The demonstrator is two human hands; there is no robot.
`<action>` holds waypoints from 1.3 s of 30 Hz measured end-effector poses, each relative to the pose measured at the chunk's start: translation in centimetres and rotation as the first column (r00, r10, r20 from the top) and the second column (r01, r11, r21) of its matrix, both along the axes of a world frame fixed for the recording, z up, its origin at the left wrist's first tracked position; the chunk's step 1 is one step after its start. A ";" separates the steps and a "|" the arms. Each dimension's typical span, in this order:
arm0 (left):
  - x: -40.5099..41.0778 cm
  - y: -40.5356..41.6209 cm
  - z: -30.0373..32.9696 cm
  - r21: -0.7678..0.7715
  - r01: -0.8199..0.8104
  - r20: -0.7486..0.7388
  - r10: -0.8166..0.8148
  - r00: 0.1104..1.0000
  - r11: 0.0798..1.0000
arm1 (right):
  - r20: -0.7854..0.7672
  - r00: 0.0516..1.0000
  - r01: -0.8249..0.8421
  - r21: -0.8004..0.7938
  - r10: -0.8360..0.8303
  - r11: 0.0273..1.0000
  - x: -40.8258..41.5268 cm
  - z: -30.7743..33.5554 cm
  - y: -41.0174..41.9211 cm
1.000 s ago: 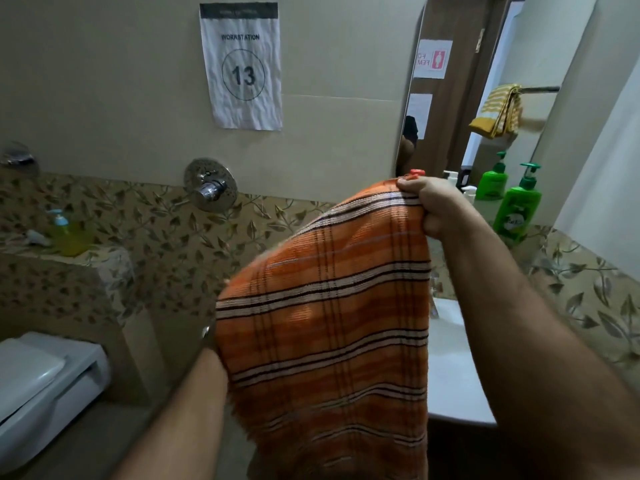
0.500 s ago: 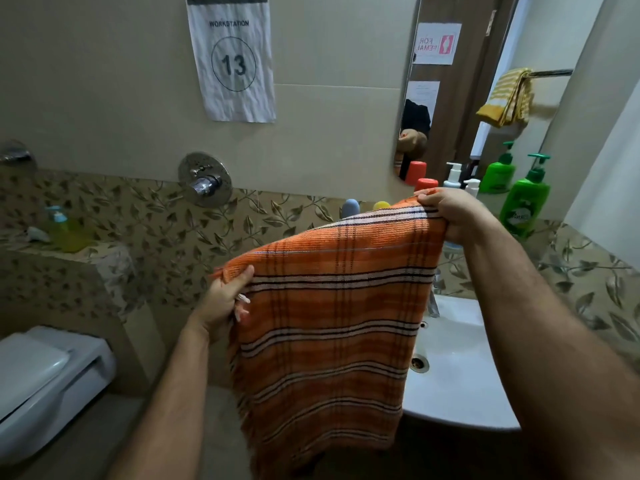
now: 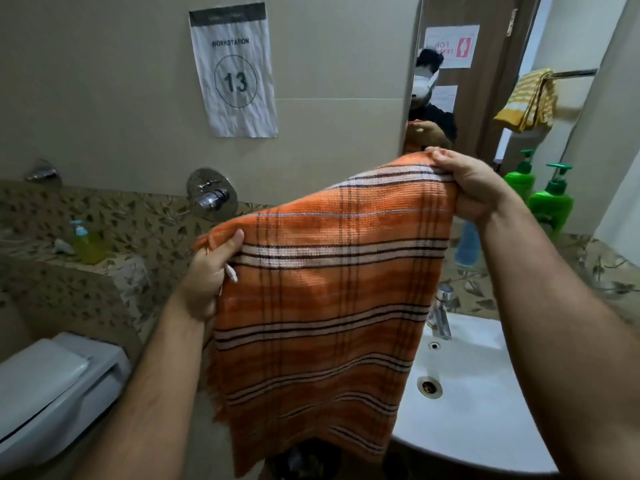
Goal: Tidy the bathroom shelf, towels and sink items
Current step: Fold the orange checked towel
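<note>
An orange towel (image 3: 325,292) with white and dark stripes hangs spread out in front of me, between the toilet and the sink. My left hand (image 3: 211,271) grips its lower left top corner, thumb over the edge. My right hand (image 3: 471,185) grips the higher right corner in front of the mirror. The towel's lower edge hangs loose and hides part of the sink (image 3: 481,410) and the shelf behind it. A green pump bottle (image 3: 550,202) stands on the ledge right of my right hand, with its reflection beside it.
A white toilet (image 3: 52,386) sits at lower left. A yellow-green pump bottle (image 3: 86,244) stands on the left leaf-patterned ledge. A chrome tap (image 3: 441,313) rises at the sink's back. The mirror (image 3: 502,81) shows a yellow striped towel (image 3: 526,102) on a rail.
My left hand came up from behind the towel and took its left corner. The towel is now held wider and higher, spread between both hands.
</note>
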State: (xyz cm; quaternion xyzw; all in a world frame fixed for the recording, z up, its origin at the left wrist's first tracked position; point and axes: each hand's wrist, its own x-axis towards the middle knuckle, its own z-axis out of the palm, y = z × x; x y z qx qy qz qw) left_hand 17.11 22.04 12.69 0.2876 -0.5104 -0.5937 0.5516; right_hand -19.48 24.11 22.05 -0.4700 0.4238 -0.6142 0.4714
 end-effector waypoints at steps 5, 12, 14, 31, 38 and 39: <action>-1.8 -1.3 0.2 0.078 -0.048 0.055 0.044 0.998 0.996 | -0.092 0.952 -0.246 0.338 0.292 0.908 -0.5 -13.9 0.8; 0.3 -1.3 -2.4 0.153 -0.124 0.229 0.087 0.970 0.980 | -0.019 0.971 -0.216 0.358 0.239 0.908 0.6 -17.5 1.0; 1.1 -1.2 -2.2 0.140 -0.099 0.214 0.068 0.974 0.985 | 0.050 0.969 -0.246 0.262 0.241 0.933 0.5 -16.5 1.1; 4.4 0.2 -11.2 0.483 0.115 -0.075 -0.090 0.993 0.868 | 0.116 0.986 -0.149 0.261 0.123 0.954 8.1 -14.8 -0.6; 6.3 -0.6 -12.0 0.344 -0.039 0.152 -0.014 0.988 0.938 | 0.067 0.994 -0.110 0.410 0.091 0.905 6.5 -15.1 -0.6; 6.1 -0.7 -11.9 0.315 -0.055 0.147 0.009 0.989 0.948 | 0.069 0.994 -0.109 0.413 0.088 0.904 5.9 -15.0 -0.8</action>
